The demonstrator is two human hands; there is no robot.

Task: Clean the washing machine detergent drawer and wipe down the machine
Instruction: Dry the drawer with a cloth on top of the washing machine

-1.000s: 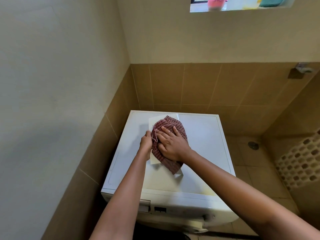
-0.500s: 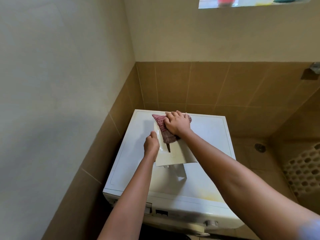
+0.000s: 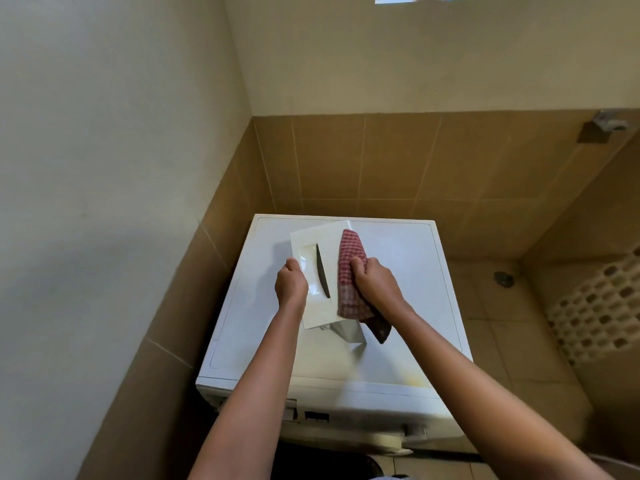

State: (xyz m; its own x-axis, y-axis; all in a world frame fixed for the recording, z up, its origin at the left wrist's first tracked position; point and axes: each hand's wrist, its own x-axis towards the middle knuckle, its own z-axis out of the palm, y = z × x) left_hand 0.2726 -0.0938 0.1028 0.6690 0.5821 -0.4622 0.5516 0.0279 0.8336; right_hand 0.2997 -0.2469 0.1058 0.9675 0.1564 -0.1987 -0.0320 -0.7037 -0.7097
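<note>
The white detergent drawer [image 3: 313,252] stands on top of the white washing machine [image 3: 398,271], its front panel facing up toward me. My left hand [image 3: 291,284] grips the panel's left edge. My right hand [image 3: 375,284] holds a red-and-white checked cloth [image 3: 349,271] against the right side of the panel. The cloth's dark lower end hangs below the hand. The drawer's body is mostly hidden under the panel.
The machine sits in a corner, with a plain wall on the left and brown tiles behind. To the right are a tiled floor with a drain [image 3: 503,278] and a patterned wall [image 3: 602,306]. A wall fitting [image 3: 604,124] sits upper right. The drawer slot [image 3: 291,412] shows on the machine's front.
My right hand has drawn the cloth from the far end of the panel back along its right side. The left hand has kept its hold on the left edge.
</note>
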